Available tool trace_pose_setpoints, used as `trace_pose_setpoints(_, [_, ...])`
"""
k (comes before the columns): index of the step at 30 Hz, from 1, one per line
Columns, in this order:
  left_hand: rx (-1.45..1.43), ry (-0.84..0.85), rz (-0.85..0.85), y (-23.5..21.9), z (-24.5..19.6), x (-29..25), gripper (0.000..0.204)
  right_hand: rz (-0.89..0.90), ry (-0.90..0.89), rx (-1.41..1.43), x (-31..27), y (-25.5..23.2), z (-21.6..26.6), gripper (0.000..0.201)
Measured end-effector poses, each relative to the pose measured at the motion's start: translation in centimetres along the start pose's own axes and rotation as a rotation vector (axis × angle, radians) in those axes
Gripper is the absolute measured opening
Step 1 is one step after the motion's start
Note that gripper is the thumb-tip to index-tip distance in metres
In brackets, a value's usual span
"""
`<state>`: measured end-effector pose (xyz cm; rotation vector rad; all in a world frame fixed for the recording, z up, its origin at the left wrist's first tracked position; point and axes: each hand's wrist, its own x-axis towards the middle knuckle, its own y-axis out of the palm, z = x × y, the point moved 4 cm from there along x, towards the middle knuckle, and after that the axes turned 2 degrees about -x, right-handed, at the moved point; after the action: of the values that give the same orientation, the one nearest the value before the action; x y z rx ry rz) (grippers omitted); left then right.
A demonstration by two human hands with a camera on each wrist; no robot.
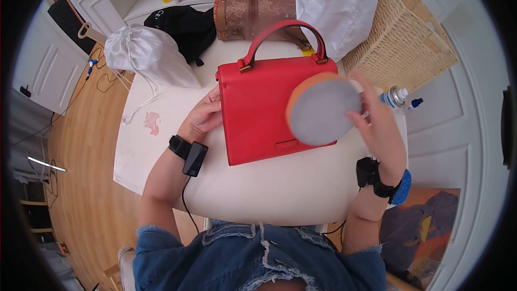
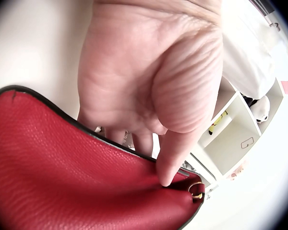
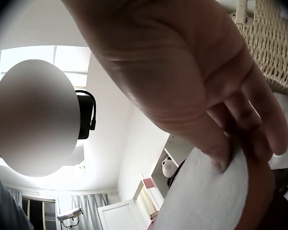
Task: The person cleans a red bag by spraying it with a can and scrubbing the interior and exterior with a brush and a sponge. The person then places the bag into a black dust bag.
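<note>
Round pad (image 1: 326,110), right hand (image 1: 381,124) pinching it, three o'clock over red handbag (image 1: 253,113), contents hidden; left hand (image 1: 207,112) grips nine o'clock side.

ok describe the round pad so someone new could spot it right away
On the white table is a red handbag. In front of its right side, the right hand holds the round pad. Unlike the square-cornered handbag, it is a disc, pale grey with an orange edge.
</note>
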<state>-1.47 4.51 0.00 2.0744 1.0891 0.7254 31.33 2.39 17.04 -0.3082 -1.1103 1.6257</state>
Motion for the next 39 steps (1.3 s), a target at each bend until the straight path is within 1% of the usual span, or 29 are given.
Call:
trace_pose_setpoints(1, [-0.003,0.000,-0.004,0.0,0.0,0.0,0.066,0.000,0.002,0.000,0.0,-0.6,-0.3,0.056])
trace_pose_setpoints(3, [-0.007,0.003,-0.009,0.2,-0.1,0.0,0.066,-0.148,0.217,-0.092,0.1,-2.7,-1.8,0.057])
trace_pose_setpoints(4, [-0.018,0.003,-0.017,0.3,-0.1,0.0,0.066,-0.295,0.192,-0.016,0.2,-3.1,-2.4,0.055])
trace_pose_setpoints(6, [-0.029,0.005,-0.024,0.3,0.0,0.1,0.065,-0.291,0.201,-0.049,0.0,-3.5,-2.8,0.052])
trace_pose_setpoints(8, [-0.014,0.008,-0.020,0.3,-0.1,0.0,0.066,-0.290,0.212,-0.080,-0.2,-3.9,-2.2,0.050])
trace_pose_setpoints(10, [-0.015,0.009,-0.017,0.1,-0.1,0.0,0.065,0.053,0.118,-0.051,-0.2,-2.8,-0.8,0.044])
trace_pose_setpoints(11, [-0.017,0.008,-0.015,0.1,-0.1,0.0,0.065,0.053,0.119,-0.050,-0.3,-2.6,-1.0,0.044])
trace_pose_setpoints(13, [-0.009,0.008,-0.012,0.2,-0.1,0.0,0.065,0.293,0.021,-0.050,-0.6,-0.9,-1.5,0.040])
trace_pose_setpoints(14, [-0.001,0.009,-0.011,0.3,-0.1,0.0,0.065,0.289,0.024,-0.047,-0.6,-1.0,-1.5,0.040])
trace_pose_setpoints(16, [-0.010,0.019,-0.030,0.5,-0.2,0.1,0.066,0.137,0.113,-0.058,-0.5,-2.0,-1.8,0.037])
trace_pose_setpoints(17, [-0.021,0.034,-0.051,0.7,-0.3,0.1,0.067,0.138,0.114,-0.057,-0.6,-2.2,-2.3,0.037])
trace_pose_setpoints(19, [-0.033,0.040,-0.067,1.6,-0.5,0.4,0.068,-0.001,0.219,-0.113,-0.7,-3.4,-3.6,0.036])
trace_pose_setpoints(23, [-0.092,0.060,-0.117,1.5,-0.5,0.6,0.067,0.018,0.235,-0.084,-0.6,-3.3,-2.7,0.036])
trace_pose_setpoints(25, [-0.117,0.058,-0.139,1.3,-0.5,0.6,0.065,0.138,0.182,-0.053,-0.3,-2.5,-1.7,0.036])
trace_pose_setpoints(26, [-0.143,0.055,-0.160,1.1,-0.4,0.6,0.063,0.138,0.181,-0.052,-0.2,-2.1,-1.5,0.036])
trace_pose_setpoints(28, [-0.165,0.059,-0.160,0.9,-0.4,0.6,0.062,0.308,0.075,0.017,0.0,-0.1,-0.7,0.036])
trace_pose_setpoints(29, [-0.187,0.060,-0.163,0.9,-0.4,0.7,0.060,0.306,0.075,0.018,0.1,0.7,-0.3,0.036])
trace_pose_setpoints(32, [-0.185,0.062,-0.187,0.8,-0.4,0.7,0.054,0.332,-0.071,0.140,0.4,2.6,1.8,0.035])
trace_pose_setpoints(33, [-0.185,0.062,-0.190,0.9,-0.4,0.7,0.054,0.333,-0.072,0.142,0.4,2.2,2.0,0.035])
trace_pose_setpoints(35, [-0.196,0.062,-0.216,1.0,-0.4,0.8,0.050,0.251,0.133,0.085,0.4,0.7,1.0,0.038])
trace_pose_setpoints(36, [-0.199,0.067,-0.219,1.0,-0.4,0.8,0.050,0.256,0.130,0.083,0.3,0.2,0.1,0.038])
trace_pose_setpoints(38, [-0.192,0.065,-0.224,1.2,-0.5,1.0,0.048,0.077,0.190,-0.011,0.3,-1.5,-2.3,0.041])
trace_pose_setpoints(39, [-0.193,0.072,-0.225,1.3,-0.5,1.0,0.048,0.080,0.185,-0.012,0.3,-1.6,-2.5,0.041])
